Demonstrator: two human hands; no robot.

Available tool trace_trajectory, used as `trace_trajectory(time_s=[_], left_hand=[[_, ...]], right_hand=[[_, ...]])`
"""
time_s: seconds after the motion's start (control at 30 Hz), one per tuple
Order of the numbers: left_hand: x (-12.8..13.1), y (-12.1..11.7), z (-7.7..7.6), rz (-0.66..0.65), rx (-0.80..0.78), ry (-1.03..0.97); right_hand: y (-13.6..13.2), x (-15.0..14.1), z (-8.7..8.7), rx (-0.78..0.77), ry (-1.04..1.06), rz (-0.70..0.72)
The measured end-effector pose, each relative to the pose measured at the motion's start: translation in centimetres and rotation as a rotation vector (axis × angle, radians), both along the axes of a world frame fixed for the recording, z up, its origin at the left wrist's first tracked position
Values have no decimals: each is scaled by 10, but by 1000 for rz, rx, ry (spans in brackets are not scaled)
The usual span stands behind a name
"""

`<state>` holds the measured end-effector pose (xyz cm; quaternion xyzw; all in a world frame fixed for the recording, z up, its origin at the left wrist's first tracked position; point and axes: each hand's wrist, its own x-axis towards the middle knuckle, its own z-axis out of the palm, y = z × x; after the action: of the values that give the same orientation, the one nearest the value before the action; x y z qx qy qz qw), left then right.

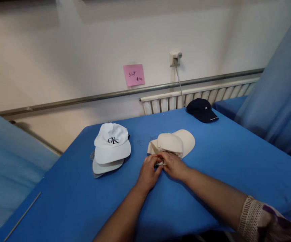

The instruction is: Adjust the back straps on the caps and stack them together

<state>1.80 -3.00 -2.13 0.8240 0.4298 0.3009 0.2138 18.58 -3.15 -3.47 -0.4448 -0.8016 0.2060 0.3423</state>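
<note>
A beige baseball cap (170,142) lies on its side on the blue table, its brim pointing right. My left hand (148,172) pinches the cap's back strap near a small dark and shiny piece, perhaps the buckle. Close against it, my right hand (173,165) grips the strap and the near edge of the cap with bent fingers. The fingertips of both hands almost meet and partly hide the strap. Left of my hands, a white baseball cap (112,139) with black letters tops a stack over a grey cap (107,168).
A black cap (201,109) rests at the table's (236,161) far right corner. Behind stand a radiator (163,105) and a wall rail (92,98), with a plugged-in cord (179,80). A pink note (133,75) is on the wall. Blue curtains (276,77) hang at both sides.
</note>
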Motion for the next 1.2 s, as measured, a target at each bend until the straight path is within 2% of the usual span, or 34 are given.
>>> trace_trajectory(time_s=[0.2, 0.43, 0.63, 0.77, 0.83, 0.9, 1.0, 1.07, 1.13, 1.2], left_hand=[[0, 2, 3, 17, -79, 23], [-6, 9, 1, -39, -166, -32], [-6, 9, 2, -58, -187, -54], [-8, 9, 2, -74, -230, -96], [-10, 9, 3, -109, -299, -190], [-11, 9, 5, -152, -439, -344], [-12, 8, 10, -186, -698, -588], [-12, 7, 13, -191, -788, -676], [-11, 7, 14, -181, -769, -656], [-8, 6, 13, -149, -641, -528]], right_hand=[[-2, -1, 6, 15, -87, 24], [-4, -2, 9, -26, -154, 60], [-6, -3, 9, -15, -123, 61], [-5, -2, 5, 13, -52, 120], [-4, -1, 3, 34, 27, 150], [-2, -1, 1, 40, 122, 148], [-2, -3, 0, 29, 258, 95], [-2, -5, -1, 16, 303, 44], [-2, -5, -4, 8, 284, -5], [-2, -3, -6, 15, 212, -24]])
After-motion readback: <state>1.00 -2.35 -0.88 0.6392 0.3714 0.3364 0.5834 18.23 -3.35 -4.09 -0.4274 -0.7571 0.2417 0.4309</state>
